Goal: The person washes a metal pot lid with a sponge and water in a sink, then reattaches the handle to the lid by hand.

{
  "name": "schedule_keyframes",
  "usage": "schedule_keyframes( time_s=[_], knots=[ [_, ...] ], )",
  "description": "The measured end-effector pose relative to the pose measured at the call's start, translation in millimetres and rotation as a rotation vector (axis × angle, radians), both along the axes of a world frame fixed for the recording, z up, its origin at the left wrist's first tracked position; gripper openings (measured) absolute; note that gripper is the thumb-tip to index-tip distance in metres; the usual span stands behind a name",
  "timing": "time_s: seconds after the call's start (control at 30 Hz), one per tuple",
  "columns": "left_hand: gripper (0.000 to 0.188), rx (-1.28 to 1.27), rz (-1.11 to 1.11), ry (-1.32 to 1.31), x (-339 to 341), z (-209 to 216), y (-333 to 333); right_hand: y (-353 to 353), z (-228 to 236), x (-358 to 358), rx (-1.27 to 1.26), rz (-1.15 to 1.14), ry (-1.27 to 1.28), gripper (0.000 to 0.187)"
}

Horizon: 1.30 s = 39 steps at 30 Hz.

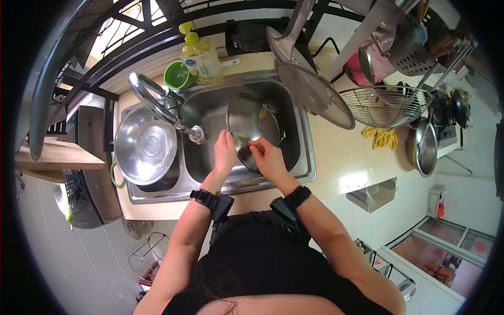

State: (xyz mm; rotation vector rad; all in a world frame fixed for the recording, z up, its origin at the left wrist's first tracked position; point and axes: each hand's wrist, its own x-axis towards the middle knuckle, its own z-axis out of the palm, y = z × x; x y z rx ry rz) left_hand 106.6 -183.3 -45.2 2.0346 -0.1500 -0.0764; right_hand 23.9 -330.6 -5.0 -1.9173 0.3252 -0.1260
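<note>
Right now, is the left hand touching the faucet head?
Apart. The head view shows a narrow strip of the steel sink between the left hand and the faucet head.

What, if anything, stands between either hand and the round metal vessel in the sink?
Nothing visible: the left hand is right at the metal vessel, the right hand likewise; the faucet head is off to the left.
</note>
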Motion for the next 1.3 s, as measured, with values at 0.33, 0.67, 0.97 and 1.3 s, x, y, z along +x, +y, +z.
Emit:
schedule_keyframes(
  time_s=[0.33, 0.67, 0.97, 1.3],
  knots=[
    [0.033, 0.0, -0.004, 0.002, 0, -2, -2, 3, -6, 0, -0.17, -0.061, -0.156, 0.014],
    [0.033, 0.034, 0.02, 0.026, -4, 6, -6, -3, -2, 3, -0.215, -0.008, -0.183, 0.015],
    [0.032, 0.025, -0.041, 0.07, -7, 8, -4, -3, 3, 10, -0.259, 0.021, -0.136, 0.014],
    [0.03, 0.01, 0.003, 0.077, -2, -8, 3, 4, 5, 4, -0.201, 0.019, -0.047, 0.012]
  ],
)
